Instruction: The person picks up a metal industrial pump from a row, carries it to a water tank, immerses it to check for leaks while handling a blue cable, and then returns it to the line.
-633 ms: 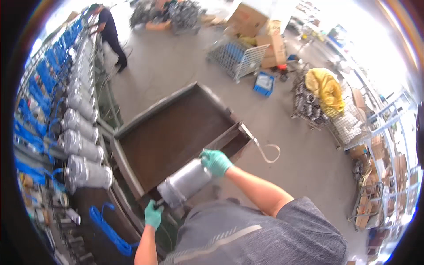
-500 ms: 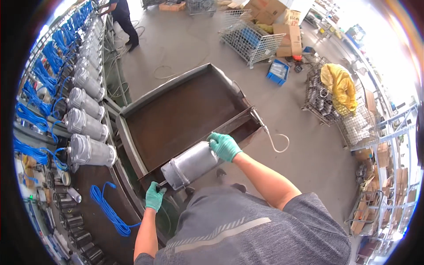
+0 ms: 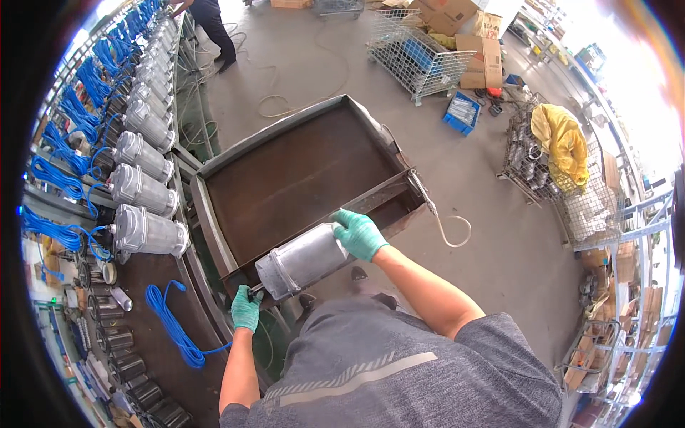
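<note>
A silver metal cylindrical housing (image 3: pixel 307 260) with a band round its left part lies tilted across the near rim of a brown metal tray (image 3: pixel 300 167). At its right end my right hand (image 3: pixel 359 235), in a green glove, grips the housing with the fingers over the end. My left hand (image 3: pixel 246 308), gloved too, is closed on a small dark fitting (image 3: pixel 255 292) at the other end; a short stem joins it to the housing. A blue cable (image 3: pixel 168 324) lies coiled on the bench at the left, one end running behind my left forearm.
Similar housings (image 3: pixel 150 230) stand in a row along the left, with blue cable coils (image 3: pixel 53 225) beside them. A thin hose (image 3: pixel 446 232) hangs off the tray's right corner. Wire cages (image 3: pixel 421 60), a blue bin (image 3: pixel 462 113) and a yellow sack (image 3: pixel 560 143) stand beyond. Another person (image 3: pixel 212 32) stands far left.
The housing has shifted slightly left, with both hands moving along with it. My view has shifted a little, so the surroundings sit slightly further right. Both grips stay closed.
</note>
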Demonstrator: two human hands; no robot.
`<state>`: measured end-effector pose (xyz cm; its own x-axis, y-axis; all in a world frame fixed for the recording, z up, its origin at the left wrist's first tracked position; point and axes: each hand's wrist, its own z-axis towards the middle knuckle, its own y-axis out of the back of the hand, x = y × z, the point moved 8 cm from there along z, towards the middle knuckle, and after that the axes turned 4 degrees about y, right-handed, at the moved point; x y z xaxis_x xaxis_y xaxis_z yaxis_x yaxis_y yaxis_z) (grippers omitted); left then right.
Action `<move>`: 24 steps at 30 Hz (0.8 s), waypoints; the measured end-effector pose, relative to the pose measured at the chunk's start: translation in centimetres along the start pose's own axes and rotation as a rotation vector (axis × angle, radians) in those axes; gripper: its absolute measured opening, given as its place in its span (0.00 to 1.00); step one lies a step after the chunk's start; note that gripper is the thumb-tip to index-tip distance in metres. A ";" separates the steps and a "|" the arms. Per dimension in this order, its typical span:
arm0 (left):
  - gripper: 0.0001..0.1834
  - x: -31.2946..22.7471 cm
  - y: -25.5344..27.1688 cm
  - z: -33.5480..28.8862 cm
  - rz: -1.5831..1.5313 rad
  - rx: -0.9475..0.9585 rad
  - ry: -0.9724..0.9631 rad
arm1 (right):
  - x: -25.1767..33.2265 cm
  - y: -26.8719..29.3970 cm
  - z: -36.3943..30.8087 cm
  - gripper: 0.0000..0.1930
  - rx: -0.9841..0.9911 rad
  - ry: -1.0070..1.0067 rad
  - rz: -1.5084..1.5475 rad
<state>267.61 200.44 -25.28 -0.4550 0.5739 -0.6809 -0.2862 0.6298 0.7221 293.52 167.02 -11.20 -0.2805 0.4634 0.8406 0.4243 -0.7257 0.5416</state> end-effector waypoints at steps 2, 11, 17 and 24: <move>0.28 0.7 0.1 -0.5 -0.072 0.018 -0.002 | -0.8 1.5 -0.2 0.15 -0.122 0.028 0.281; 0.33 -0.3 3.5 -4.6 -0.299 -0.245 0.215 | -28.1 17.2 -5.7 0.21 -0.590 -0.569 -0.417; 0.31 -3.9 5.0 -6.3 -0.520 -0.271 0.211 | -23.2 11.4 -2.7 0.08 -0.190 -0.891 0.794; 0.33 -21.0 6.0 -5.4 -0.491 -0.190 -0.072 | 1.9 3.7 -5.2 0.11 0.039 0.105 0.271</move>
<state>270.88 189.37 -5.95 -0.1719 0.2736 -0.9464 -0.6018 0.7314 0.3208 290.05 162.55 -7.61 -0.2389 0.1985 0.9505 0.5278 -0.7951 0.2987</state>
